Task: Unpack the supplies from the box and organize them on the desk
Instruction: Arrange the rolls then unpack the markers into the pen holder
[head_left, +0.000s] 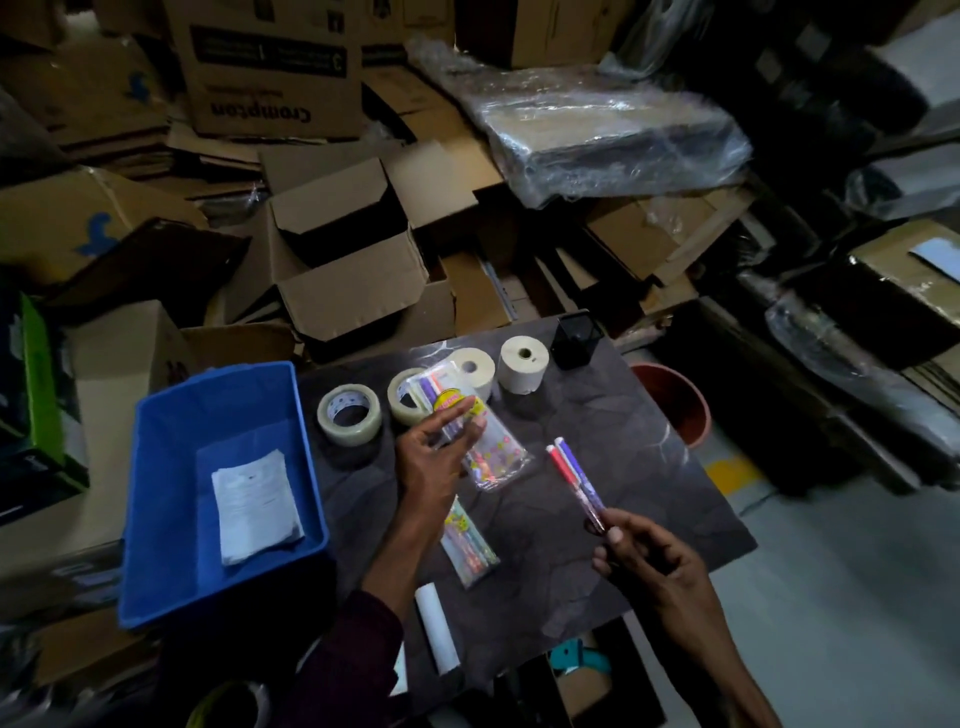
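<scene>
A blue plastic box (156, 467) stands left of the dark desk (649, 467) and holds a white stack of paper (254, 506). My left hand (434, 457) grips a clear pen packet (475, 431) above the desk's middle. My right hand (654, 564) pinches two pens (574, 480), one red-capped and one blue-capped, by their lower ends. A second pen packet (470, 545) lies on the desk below my left hand. Two rolls of clear tape (349, 414) and two paper rolls (523, 364) line the desk's far side.
A black mesh pen holder (575, 340) stands at the desk's far right corner. A white paper tube (438, 626) lies at the near edge. Open cardboard boxes (353, 270) pile up behind. A red-brown bucket (675, 400) sits right of the desk.
</scene>
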